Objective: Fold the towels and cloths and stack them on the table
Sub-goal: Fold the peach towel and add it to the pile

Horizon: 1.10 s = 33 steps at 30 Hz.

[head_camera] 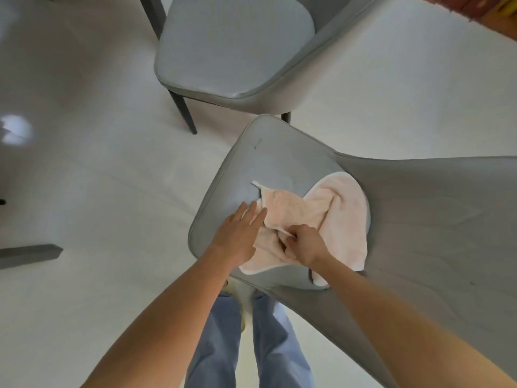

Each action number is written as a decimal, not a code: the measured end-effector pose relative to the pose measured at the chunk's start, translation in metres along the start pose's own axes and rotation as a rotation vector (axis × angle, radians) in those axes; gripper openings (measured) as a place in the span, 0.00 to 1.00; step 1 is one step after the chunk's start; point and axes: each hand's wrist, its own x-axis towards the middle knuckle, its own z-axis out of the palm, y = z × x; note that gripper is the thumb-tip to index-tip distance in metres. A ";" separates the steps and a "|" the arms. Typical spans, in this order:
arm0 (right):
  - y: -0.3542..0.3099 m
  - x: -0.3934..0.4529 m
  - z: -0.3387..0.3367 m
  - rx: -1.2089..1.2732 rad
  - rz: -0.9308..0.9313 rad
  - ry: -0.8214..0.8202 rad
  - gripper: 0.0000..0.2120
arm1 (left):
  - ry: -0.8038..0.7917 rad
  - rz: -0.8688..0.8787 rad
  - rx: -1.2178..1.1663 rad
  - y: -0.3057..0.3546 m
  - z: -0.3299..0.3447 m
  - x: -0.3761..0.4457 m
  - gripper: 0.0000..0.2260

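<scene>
Floor's (84,177) a pale, glossy off-white tile, with a bright patch of reflected light (15,130) well off to the left of the near chair. Two matching grey padded chairs on dark legs: the near chair (268,158) sits in the middle, its back sweeping off to the right, and the second chair (235,49) stands just beyond it, up top. A dark grey bar or furniture foot (28,254) lies on the floor far left of the near chair. Something reddish-brown (481,9) pokes in at the corner up and right of it; can't tell what.
</scene>
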 end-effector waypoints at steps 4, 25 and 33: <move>-0.014 -0.018 -0.010 0.354 -0.095 -0.149 0.10 | -0.029 0.166 0.014 -0.010 -0.009 0.006 0.41; -0.243 -0.089 -0.162 -0.521 -0.613 -0.080 0.06 | 0.431 -0.138 -0.155 -0.076 -0.200 -0.204 0.09; -0.437 -0.099 -0.138 -0.803 -0.920 -0.030 0.10 | 0.518 -0.397 -0.091 -0.197 -0.236 -0.331 0.14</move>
